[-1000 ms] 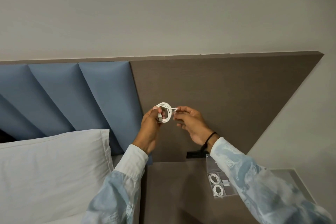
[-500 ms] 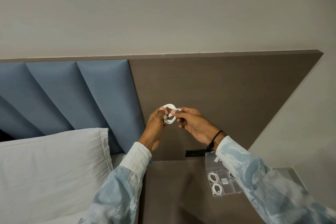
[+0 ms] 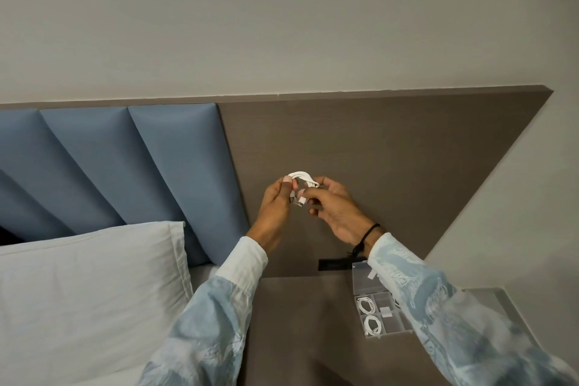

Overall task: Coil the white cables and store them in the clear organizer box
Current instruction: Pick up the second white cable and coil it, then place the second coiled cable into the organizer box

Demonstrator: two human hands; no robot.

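A white cable, wound into a small coil, is held up in front of the brown headboard panel. My left hand pinches the coil's left side, with a plug end showing below its fingers. My right hand grips the coil's right side and another plug end. The clear organizer box lies open on the bedside table at the lower right, partly hidden by my right sleeve. Two coiled white cables sit in its left compartments.
A white pillow lies on the bed at the left, under blue padded headboard panels. The brown bedside table spreads below my hands. A grey wall runs down the right side.
The coil has been squeezed smaller and flatter between both hands, and the hands have closed together. The camera view has shifted slightly.
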